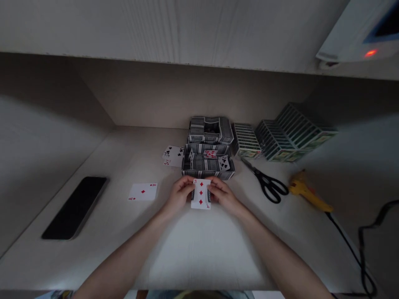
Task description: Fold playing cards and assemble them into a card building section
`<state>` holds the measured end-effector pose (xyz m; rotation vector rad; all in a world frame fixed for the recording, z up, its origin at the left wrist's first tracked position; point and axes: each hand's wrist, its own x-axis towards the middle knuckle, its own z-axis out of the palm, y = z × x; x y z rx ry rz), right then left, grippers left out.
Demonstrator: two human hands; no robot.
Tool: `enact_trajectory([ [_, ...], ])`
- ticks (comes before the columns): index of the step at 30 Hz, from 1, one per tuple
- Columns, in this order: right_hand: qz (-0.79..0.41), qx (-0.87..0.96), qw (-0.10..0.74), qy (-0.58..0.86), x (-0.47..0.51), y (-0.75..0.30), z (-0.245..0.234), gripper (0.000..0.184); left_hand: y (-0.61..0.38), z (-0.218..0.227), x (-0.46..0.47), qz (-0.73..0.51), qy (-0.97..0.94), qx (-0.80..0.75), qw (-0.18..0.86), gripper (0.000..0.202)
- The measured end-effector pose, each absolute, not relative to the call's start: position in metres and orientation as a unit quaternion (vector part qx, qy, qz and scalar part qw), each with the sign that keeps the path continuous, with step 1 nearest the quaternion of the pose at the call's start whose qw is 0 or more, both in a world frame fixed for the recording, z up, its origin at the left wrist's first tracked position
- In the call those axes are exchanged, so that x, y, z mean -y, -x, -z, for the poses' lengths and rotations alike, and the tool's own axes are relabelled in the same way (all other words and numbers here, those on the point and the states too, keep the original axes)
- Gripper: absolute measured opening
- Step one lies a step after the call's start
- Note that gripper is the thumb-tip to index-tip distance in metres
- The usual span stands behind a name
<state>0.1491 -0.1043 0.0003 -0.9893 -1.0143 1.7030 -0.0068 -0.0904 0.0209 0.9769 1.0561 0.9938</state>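
Both my hands pinch a three of diamonds playing card by its sides, face up, low in the middle of the view. My left hand is closed on its left edge and my right hand on its right edge. Dark patterned strips show along both sides of it; I cannot tell whether they belong to this card or another. Just beyond the fingers stands an open box built of patterned cards, with loose cards inside. To the left an ace of diamonds lies flat.
A second card structure stands behind the box, beside a few cards. Card-box stacks line the back right. Black-handled scissors and a yellow glue gun with a cord lie right. A phone lies left; a shelf overhangs.
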Motion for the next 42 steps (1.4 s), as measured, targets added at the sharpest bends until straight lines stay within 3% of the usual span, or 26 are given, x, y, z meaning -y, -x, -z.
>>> enact_trajectory([
  [11, -0.664, 0.446, 0.427, 0.423, 0.106, -0.149, -0.006, 0.028, 0.008, -0.018, 0.09, -0.438, -0.439, -0.45, 0.643, 0.011],
  [30, -0.652, 0.422, 0.453, 0.438, 0.108, -0.148, -0.013, 0.017, 0.006, -0.014, 0.092, -0.44, -0.384, -0.447, 0.678, 0.009],
  [39, -0.695, 0.342, 0.474, 0.418, 0.107, -0.146, -0.008, 0.016, 0.005, -0.022, 0.094, -0.419, -0.412, -0.444, 0.676, 0.007],
  [42, -0.717, 0.321, 0.47, 0.402, 0.107, -0.141, -0.009, 0.017, 0.005, -0.021, 0.092, -0.441, -0.436, -0.467, 0.63, 0.007],
])
